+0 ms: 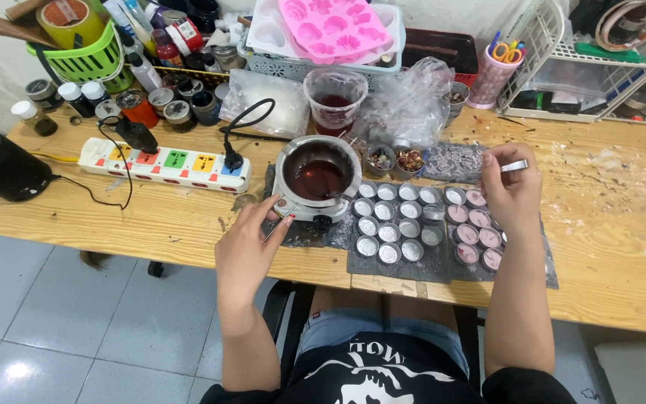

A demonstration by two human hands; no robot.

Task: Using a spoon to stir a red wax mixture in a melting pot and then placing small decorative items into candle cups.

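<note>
Left hand (252,238): fingers curled around a thin metal stick (281,219), held slanted just beside the near edge of the melting pot (316,178). Right hand (512,193): closed in a pinch on metal tweezers (515,165), hovering above the right group of cups. Table (151,217): pale wood, a dark mat (390,265) laid under the cups. Empty cups (389,233): small round foil tins in rows on the mat, between the two hands. Filled cups (478,218): same tins holding pink wax, on the right of the mat, partly hidden by the right hand. Melting pot: white round body, dark red liquid inside, standing at the mat's left end, touching distance from the stick's tip. Power strip (166,163): white with coloured switches, left of the pot, a black plug (232,160) seated in it. Black cylinder (0,166): far left on the table. Plastic cup (335,99): clear, red liquid in the bottom, behind the pot. Small jars (181,112): clustered behind the strip. Green basket (84,56): back left corner. Pink mould (336,28): flower shapes, lying on a tray at the back. Pen holder (496,71): pink, back right, with scissors in it. White rack (600,67): far right.
</note>
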